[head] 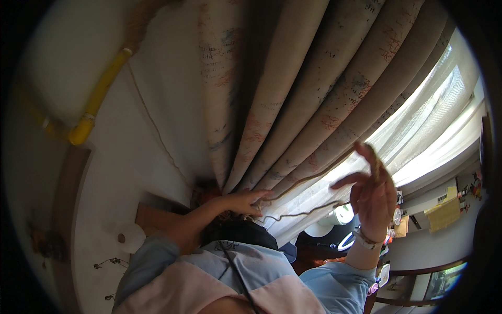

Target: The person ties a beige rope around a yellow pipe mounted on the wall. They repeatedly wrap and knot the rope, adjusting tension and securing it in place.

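Note:
My left hand [246, 202] reaches across in front of my body, with light brown twine [300, 215] gathered between its thumb and fingers. Loose tangled strands lie beneath that hand, partly hidden by it and in shadow. Up and to the right is my right hand [372, 192], its fingers bent and spread, a bracelet or watch [367, 239] at the wrist. Two lengths of the twine run from near the left hand to the right one, and the fingers hold them. Blur hides how the strand passes around the fingers.
A long patterned curtain [302, 94] hangs ahead, beside a sheer white curtain [427, 117]. At upper left, a yellow pipe [102, 88] is partly wrapped in rope [141, 23]; a thin cord [151, 115] runs down from it. A white paper roll [133, 238] is at left.

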